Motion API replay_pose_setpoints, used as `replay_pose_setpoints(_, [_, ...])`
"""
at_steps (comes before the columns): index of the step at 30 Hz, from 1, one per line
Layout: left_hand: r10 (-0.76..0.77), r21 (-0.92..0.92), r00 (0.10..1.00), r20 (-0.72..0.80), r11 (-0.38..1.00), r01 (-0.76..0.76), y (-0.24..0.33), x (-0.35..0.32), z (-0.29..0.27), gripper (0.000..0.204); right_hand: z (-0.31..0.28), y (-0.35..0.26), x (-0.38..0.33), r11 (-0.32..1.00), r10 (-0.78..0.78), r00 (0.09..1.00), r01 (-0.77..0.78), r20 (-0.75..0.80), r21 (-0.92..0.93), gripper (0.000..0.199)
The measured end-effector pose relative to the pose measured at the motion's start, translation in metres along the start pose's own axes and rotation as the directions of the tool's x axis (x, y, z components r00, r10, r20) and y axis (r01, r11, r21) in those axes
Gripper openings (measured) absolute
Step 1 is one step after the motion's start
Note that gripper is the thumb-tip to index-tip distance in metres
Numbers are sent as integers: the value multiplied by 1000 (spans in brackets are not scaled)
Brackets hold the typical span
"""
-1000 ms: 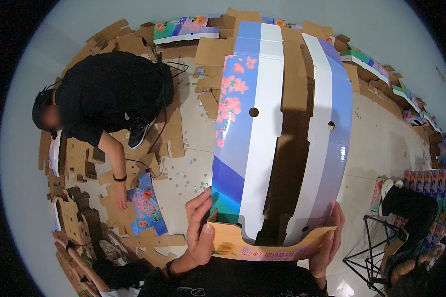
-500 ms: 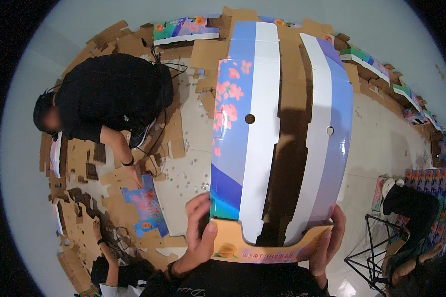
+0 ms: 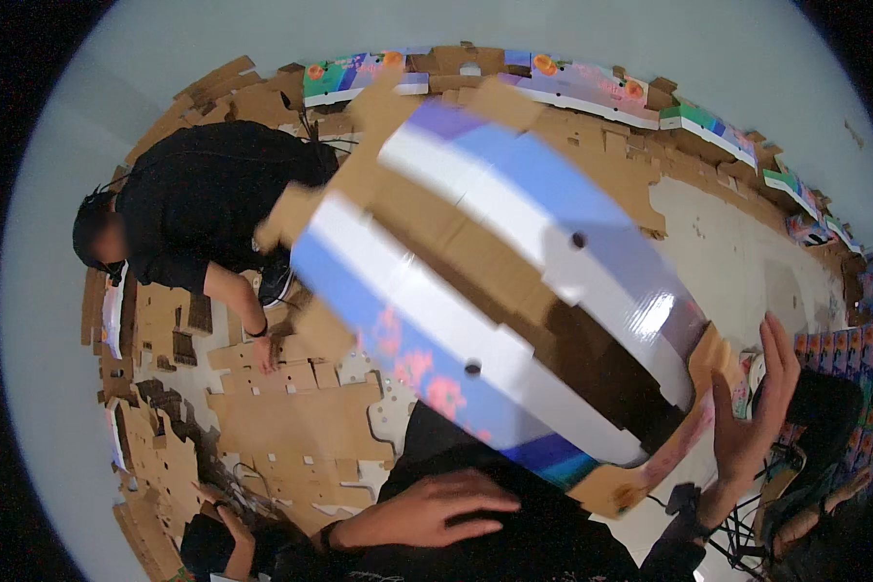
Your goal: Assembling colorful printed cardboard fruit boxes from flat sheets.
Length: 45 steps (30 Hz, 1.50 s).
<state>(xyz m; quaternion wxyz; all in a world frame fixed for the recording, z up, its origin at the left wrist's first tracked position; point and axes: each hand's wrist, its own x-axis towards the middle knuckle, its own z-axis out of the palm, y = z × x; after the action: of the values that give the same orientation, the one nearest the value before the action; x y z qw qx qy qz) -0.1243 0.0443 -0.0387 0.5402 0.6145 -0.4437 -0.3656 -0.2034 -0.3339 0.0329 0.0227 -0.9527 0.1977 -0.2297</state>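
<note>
A long printed cardboard box lies tilted in front of me, blurred by motion. It has blue and white flaps, pink blossoms, a round hole in each flap, a long gap down the middle and an orange end panel. At the orange end, my right hand has its fingers stretched upward, with the thumb side against the panel. What supports the box from below is hidden. My left hand is off the box, over my dark clothing, holding nothing, fingers extended.
At left, a crouching person in black reaches down to flat brown cardboard. More printed boxes and cardboard line the walls. At right are another person's dark-clothed leg, a folding stool and stacked coloured boxes.
The box has turned, its far end swinging left and its orange end moving right. My left hand has let go of it; my right hand's fingers have spread. The crouching person's printed sheet is out of sight.
</note>
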Motion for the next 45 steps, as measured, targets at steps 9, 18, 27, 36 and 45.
replay_pose_setpoints(9, [56,235,613,-788,947,217,19,-35,-55,35,6,-99,-61,892,-410,709,178,574,416,83])
replay_pose_setpoints(18, [110,333,613,-782,906,263,-12,-14,-126,97,23,-92,-70,843,-488,742,265,460,468,84])
replay_pose_setpoints(27, [-69,314,790,-609,894,320,8,34,-132,68,30,-92,-71,829,-507,736,274,448,488,87])
replay_pose_setpoints(36, [-303,-83,742,-598,944,319,21,42,-129,68,31,-89,-72,820,-535,704,299,468,488,87])
replay_pose_setpoints(45, [-513,-614,697,-502,779,130,9,43,-127,50,29,-93,-66,746,-640,633,379,434,548,85])
